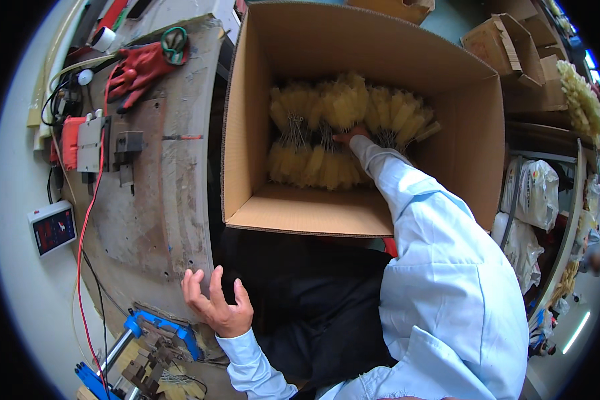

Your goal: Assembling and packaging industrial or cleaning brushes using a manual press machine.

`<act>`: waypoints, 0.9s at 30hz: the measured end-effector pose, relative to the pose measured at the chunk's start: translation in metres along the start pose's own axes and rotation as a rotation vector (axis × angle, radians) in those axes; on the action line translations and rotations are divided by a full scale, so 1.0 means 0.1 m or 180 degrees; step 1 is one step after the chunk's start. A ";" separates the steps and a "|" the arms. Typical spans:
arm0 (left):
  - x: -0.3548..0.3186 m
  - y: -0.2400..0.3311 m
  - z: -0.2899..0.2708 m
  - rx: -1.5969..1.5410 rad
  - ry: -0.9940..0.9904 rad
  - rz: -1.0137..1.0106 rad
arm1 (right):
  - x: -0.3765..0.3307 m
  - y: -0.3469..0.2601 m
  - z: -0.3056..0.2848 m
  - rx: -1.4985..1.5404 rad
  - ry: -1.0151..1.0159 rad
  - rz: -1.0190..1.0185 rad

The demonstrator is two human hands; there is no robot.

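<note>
Inside a large open cardboard box (307, 212) lie many pale yellow bristle brushes (290, 163) with thin twisted wire stems, packed in bunches. My right hand (353, 135) reaches into the box, its fingers closed around the wire stems of one bunch of brushes (343, 100) that sits on top of the others. Bristles and stems hide part of those fingers. Over the workbench's front edge, my left hand (221, 308) is empty, palm up, with the fingers apart and slightly curled.
On the metal-topped workbench (133, 220) at left lie red work gloves (140, 70) and metal blocks with a red cable. A blue-framed fixture (167, 327) stands near its front end, with more brushes beneath. Plastic bags (537, 193) and cardboard boxes (503, 50) fill the right side.
</note>
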State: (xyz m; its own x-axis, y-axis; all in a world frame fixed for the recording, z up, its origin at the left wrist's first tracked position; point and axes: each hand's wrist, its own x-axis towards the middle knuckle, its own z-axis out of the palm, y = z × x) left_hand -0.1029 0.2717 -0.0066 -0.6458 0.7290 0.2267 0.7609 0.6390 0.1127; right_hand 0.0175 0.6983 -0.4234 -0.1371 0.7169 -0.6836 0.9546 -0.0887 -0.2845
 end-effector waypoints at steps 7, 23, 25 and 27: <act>-0.02 0.01 0.06 -0.0209 0.0140 0.0116 | -0.23 0.06 -0.66 -0.0294 -0.0537 -0.0552; 0.03 0.04 0.19 -0.0135 0.0020 0.0094 | 0.23 -0.51 -1.26 -0.2632 0.0235 -0.2033; 0.03 0.01 0.14 0.0063 -0.0059 0.0054 | 0.37 -0.40 -0.95 -0.1829 0.0850 -0.2305; 0.05 0.07 0.17 0.0130 -0.0049 0.0068 | 0.73 -0.27 -0.92 -0.1600 0.1242 -0.2118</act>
State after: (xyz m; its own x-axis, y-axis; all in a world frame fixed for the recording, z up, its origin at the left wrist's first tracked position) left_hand -0.1022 0.2840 -0.0207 -0.6307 0.7460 0.2137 0.7715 0.6326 0.0684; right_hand 0.0063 0.8162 -0.4038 -0.6874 0.7030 -0.1825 0.7261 0.6711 -0.1497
